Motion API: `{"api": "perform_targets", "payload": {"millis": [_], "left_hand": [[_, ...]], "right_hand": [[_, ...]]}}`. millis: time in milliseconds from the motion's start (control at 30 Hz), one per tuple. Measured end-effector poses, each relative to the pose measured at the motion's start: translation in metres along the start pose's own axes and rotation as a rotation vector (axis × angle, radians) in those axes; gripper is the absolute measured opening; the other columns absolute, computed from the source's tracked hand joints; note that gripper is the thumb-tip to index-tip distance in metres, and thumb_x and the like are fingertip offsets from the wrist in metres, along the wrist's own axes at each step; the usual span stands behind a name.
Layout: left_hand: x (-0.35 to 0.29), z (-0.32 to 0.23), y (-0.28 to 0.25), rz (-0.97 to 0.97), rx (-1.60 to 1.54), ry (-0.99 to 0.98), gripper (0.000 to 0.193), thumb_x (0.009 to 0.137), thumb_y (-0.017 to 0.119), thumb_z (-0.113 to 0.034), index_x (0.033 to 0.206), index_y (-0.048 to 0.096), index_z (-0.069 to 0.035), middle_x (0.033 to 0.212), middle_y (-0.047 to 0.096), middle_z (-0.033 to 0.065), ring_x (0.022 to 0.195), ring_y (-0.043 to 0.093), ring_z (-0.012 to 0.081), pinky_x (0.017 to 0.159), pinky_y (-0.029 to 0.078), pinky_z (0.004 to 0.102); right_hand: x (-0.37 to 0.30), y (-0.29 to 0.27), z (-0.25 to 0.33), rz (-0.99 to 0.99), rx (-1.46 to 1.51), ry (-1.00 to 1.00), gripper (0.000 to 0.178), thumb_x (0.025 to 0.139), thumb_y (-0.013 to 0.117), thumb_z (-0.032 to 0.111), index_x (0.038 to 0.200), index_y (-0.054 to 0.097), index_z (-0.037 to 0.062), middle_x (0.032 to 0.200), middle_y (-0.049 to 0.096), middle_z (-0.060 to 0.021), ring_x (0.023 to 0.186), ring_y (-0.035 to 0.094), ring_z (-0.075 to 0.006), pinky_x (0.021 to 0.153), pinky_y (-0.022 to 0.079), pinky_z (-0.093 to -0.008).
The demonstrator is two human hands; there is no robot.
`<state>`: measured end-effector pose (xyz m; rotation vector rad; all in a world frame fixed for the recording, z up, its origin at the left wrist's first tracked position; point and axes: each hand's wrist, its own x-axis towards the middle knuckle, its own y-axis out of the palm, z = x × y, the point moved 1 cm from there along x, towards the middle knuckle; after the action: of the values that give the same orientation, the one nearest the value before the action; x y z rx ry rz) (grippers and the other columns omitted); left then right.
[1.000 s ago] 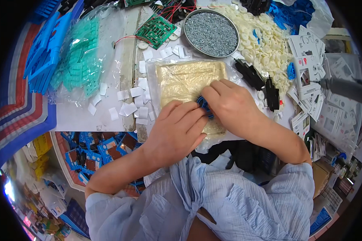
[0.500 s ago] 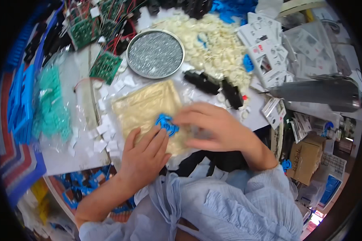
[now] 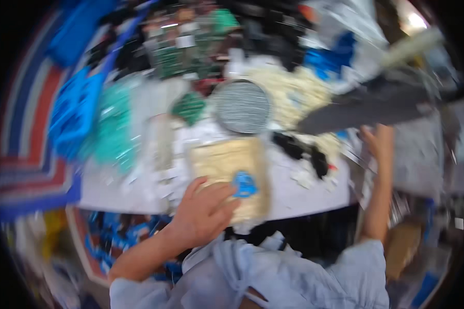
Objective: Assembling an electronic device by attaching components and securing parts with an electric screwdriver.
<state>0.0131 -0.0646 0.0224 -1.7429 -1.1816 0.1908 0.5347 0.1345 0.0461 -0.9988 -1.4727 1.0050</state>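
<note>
A small blue plastic part (image 3: 244,184) lies on a tan, padded packet (image 3: 227,153) in clear wrapping. Over the packet's lower left, my left hand (image 3: 206,208) holds the part's near left edge with thumb and forefinger. My right arm stretches far out to the right. There my right hand (image 3: 379,143) is beside the long grey tool (image 3: 366,105), which looks like a power screwdriver. Motion blurs its fingers, and whether they touch the tool is not visible.
A round tin of small metal pieces (image 3: 242,106) stands behind the packet, near cream-coloured parts (image 3: 294,92). Black parts (image 3: 304,152) lie right of it. At the left are a bag of green pieces (image 3: 113,129) and blue trays (image 3: 75,110). Green circuit boards (image 3: 189,108) sit farther back.
My right hand has left the blue part and swung far right to the grey tool. My left hand stays at the part. The whole view has shifted and blurred.
</note>
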Motion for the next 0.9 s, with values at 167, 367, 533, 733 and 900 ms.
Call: {"api": "perform_targets", "payload": {"millis": [167, 367, 533, 733, 900], "left_hand": [[-0.011, 0.056, -0.092, -0.270, 0.310, -0.249, 0.036, 0.084, 0.074, -0.012, 0.119, 0.069, -0.009, 0.122, 0.069, 0.0108, 0.110, 0.066, 0.0301, 0.098, 0.051, 0.0452], [-0.041, 0.226, -0.254, -0.732, 1.027, -0.699, 0.051, 0.089, 0.070, -0.045, 0.115, 0.072, -0.001, 0.112, 0.070, 0.0222, 0.103, 0.068, 0.0374, 0.090, 0.054, 0.0489], [-0.028, 0.303, -0.314, -0.052, 0.440, -1.491, 0.077, 0.080, 0.077, -0.061, 0.118, 0.071, 0.005, 0.113, 0.072, 0.0225, 0.094, 0.071, 0.0357, 0.082, 0.055, 0.0514], [-0.033, 0.344, -0.332, -0.266, 0.139, -1.513, 0.050, 0.080, 0.081, -0.053, 0.097, 0.074, -0.006, 0.084, 0.067, 0.0064, 0.071, 0.060, 0.0180, 0.059, 0.044, 0.0382], [0.012, 0.231, -0.331, -0.828, 0.360, -0.993, 0.044, 0.093, 0.073, -0.026, 0.124, 0.066, 0.004, 0.094, 0.073, 0.0109, 0.079, 0.070, 0.0186, 0.066, 0.055, 0.0364]], "right_hand": [[-0.012, 0.012, -0.054, 0.030, 0.240, 0.192, 0.063, 0.090, 0.079, 0.027, 0.141, 0.056, -0.0039, 0.133, 0.065, -0.0214, 0.123, 0.062, -0.0294, 0.103, 0.049, -0.0374], [-0.005, -0.001, -0.083, -0.365, 0.633, 0.222, 0.058, 0.097, 0.071, 0.019, 0.148, 0.051, 0.0001, 0.146, 0.056, -0.0186, 0.130, 0.057, -0.0261, 0.106, 0.046, -0.0357], [-0.056, -0.047, -0.061, -0.453, 1.117, 0.124, 0.054, 0.100, 0.066, 0.021, 0.145, 0.048, -0.0033, 0.138, 0.055, -0.0170, 0.118, 0.055, -0.0258, 0.102, 0.045, -0.0389], [-0.094, -0.092, 0.094, 0.288, 2.093, -0.182, 0.046, 0.104, 0.059, 0.035, 0.138, 0.051, 0.0048, 0.111, 0.058, -0.0087, 0.087, 0.055, -0.0226, 0.083, 0.047, -0.0377], [-0.099, -0.059, 0.202, 0.225, 1.962, 0.162, 0.069, 0.086, 0.077, 0.022, 0.143, 0.044, 0.0016, 0.129, 0.053, -0.0106, 0.113, 0.054, -0.0230, 0.100, 0.043, -0.0386]]}}
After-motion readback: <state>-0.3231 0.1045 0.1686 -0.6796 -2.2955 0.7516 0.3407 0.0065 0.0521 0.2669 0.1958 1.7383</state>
